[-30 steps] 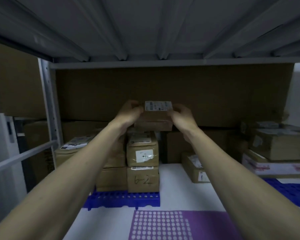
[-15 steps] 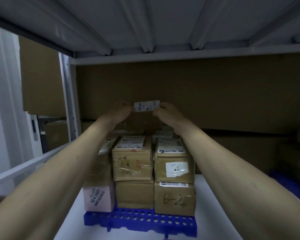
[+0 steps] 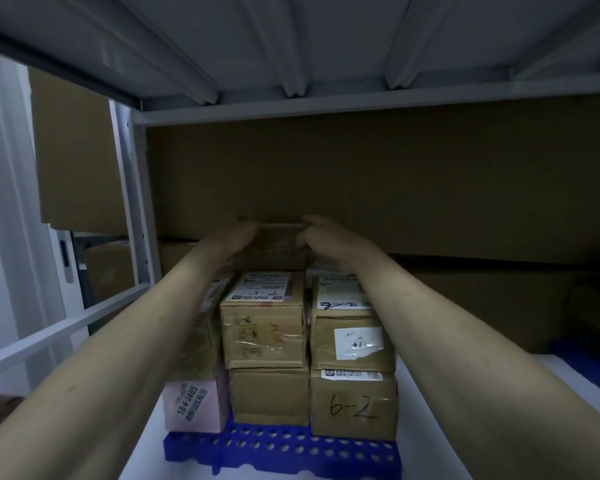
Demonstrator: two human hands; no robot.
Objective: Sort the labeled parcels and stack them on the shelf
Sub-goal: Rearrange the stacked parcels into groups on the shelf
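— What have your fingers got?

— Your left hand [image 3: 234, 235] and right hand [image 3: 321, 237] are clamped on the two ends of a small brown parcel [image 3: 274, 245]; fingers curled over its top edge, thumbs hidden from you; the parcel sits at the back of the shelf [image 3: 430, 393], on or just above the rear stack; it is too dim to tell whether it rests there.

— How does the parcel look?

— Plain cardboard, glossy with clear tape across the face toward you; no label shows on that side.

— And what is under it?

— A blue perforated pallet [image 3: 281, 452] on the white shelf holds the stacks; front right, a box marked 6-2 [image 3: 352, 407] carries a box with a white sticker [image 3: 352, 341]; beside them, a plain box [image 3: 269, 396] bears a taped box with a printed label on top [image 3: 264, 323]; at the left, a pink box [image 3: 194, 405] sits under a darker carton, mostly behind your left forearm; brown cardboard [image 3: 395, 174] lines the back.
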